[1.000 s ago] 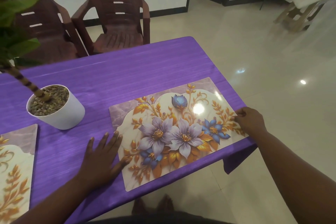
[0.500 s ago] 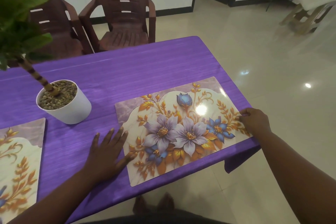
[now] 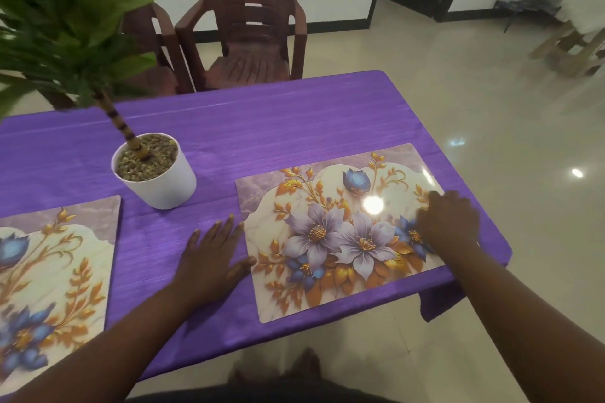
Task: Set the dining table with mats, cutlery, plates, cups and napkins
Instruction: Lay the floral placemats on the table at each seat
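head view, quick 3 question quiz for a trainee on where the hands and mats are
1. True or false: the left hand lies flat on the purple tablecloth beside the right-side mat.
2. What does the right hand rest on? A) the white plant pot B) the right-side mat C) a chair
3. How many floral mats show on the table, counting the left-side mat?

Key
1. True; its fingers are straight, and its thumb reaches the mat's left edge.
2. B; it rests near the mat's right end.
3. Two; no cutlery, plates, cups or napkins are in view.
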